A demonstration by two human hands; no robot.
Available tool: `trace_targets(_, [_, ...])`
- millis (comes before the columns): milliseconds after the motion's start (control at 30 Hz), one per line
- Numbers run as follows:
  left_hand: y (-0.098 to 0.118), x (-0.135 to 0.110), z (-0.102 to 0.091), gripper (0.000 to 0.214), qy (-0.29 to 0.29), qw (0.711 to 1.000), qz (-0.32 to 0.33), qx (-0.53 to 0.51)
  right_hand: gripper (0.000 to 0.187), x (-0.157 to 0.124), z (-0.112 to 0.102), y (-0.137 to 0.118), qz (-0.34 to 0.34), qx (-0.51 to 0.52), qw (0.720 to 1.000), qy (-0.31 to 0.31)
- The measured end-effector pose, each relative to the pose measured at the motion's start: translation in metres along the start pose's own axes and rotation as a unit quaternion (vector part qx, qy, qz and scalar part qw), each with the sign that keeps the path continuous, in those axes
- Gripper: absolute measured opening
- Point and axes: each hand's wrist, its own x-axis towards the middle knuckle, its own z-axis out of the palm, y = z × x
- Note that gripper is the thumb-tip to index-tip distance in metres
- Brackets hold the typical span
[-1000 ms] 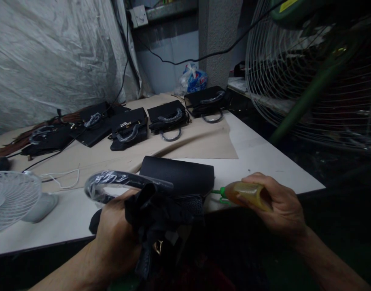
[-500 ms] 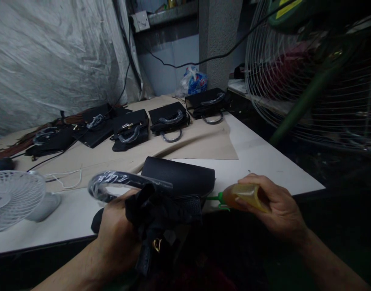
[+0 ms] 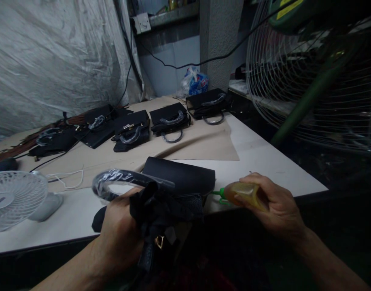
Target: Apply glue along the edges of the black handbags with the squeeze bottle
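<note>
My left hand (image 3: 121, 226) is closed on a black handbag (image 3: 179, 176) at the table's near edge, gripping it by bunched dark fabric. The bag's curved handle (image 3: 112, 180), wrapped in clear plastic, sticks out to the left above my fingers. A small gold ring (image 3: 159, 241) hangs from a strap below. In my right hand (image 3: 276, 206) is a squeeze bottle (image 3: 246, 195) of amber liquid, tipped on its side. Its green nozzle (image 3: 218, 192) points left at the right end of the bag; whether the tip touches it I cannot tell.
Several black handbags (image 3: 170, 117) with plastic-wrapped handles lie across the back of the table (image 3: 264, 161). A small white fan (image 3: 15, 200) stands at the left. At the right looms a large caged fan (image 3: 309, 89). A white cord (image 3: 70, 180) lies near the small fan.
The bottle has shifted slightly to the right and its nozzle sits a little higher. The bunched fabric in my left hand has moved slightly right. Both grips stay the same.
</note>
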Motion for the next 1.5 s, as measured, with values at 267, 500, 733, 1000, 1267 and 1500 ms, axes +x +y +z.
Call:
trace_targets(267, [0.0,-0.002,0.002,0.013,0.016,1.0,-0.01,0.008,0.026,-0.001,0.0,0.0,0.055,-0.009,0.998,0.024])
trace_targets(500, [0.001,-0.005,0.003,0.016,0.012,1.0,-0.011,-0.003,0.026,-0.005,0.002,-0.005,0.093,0.006,0.995,0.026])
trace_targets(733, [0.005,-0.003,0.003,0.018,0.023,1.0,-0.002,-0.003,0.03,-0.009,-0.003,-0.014,0.054,-0.017,0.998,0.006])
trace_targets(1000, [0.006,-0.002,0.003,0.02,0.029,0.999,-0.01,-0.033,0.024,-0.011,-0.006,-0.02,0.002,0.063,0.998,-0.027])
trace_targets(1267, [0.005,-0.013,0.007,0.016,0.03,0.999,-0.022,-0.038,0.026,-0.014,-0.001,-0.016,0.027,-0.001,1.0,0.001])
trace_targets(1500, [0.008,-0.01,0.005,0.017,0.035,0.999,-0.019,-0.017,0.021,-0.012,0.005,-0.019,0.011,0.046,0.999,-0.003])
